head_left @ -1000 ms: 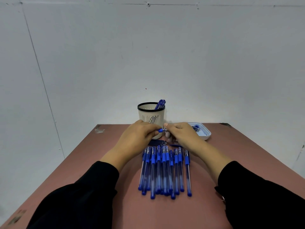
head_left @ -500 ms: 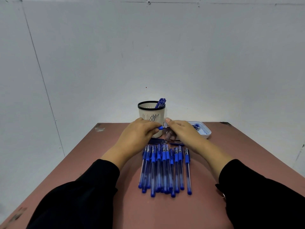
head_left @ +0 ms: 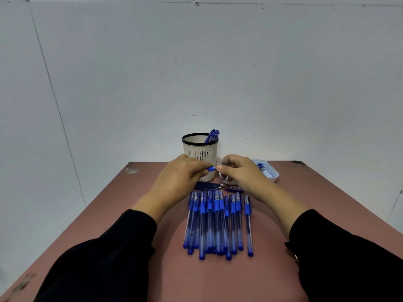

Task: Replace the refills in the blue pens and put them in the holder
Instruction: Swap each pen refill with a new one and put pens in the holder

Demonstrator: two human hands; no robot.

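Both forearms reach forward, the left hand (head_left: 182, 176) and right hand (head_left: 239, 171) meeting fingertip to fingertip, fingers curled.

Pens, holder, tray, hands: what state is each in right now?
Left hand: gripping the held pen.
Right hand: pinching its tip end.
Held pen: mostly hidden.
Row of pens: lying on table.
Holder: upright, some pens inside.
Loose refills: lying flat.
Tray: holds small blue bits.

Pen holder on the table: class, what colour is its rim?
Black, above a cream slotted body; the pen holder shows in the head view.
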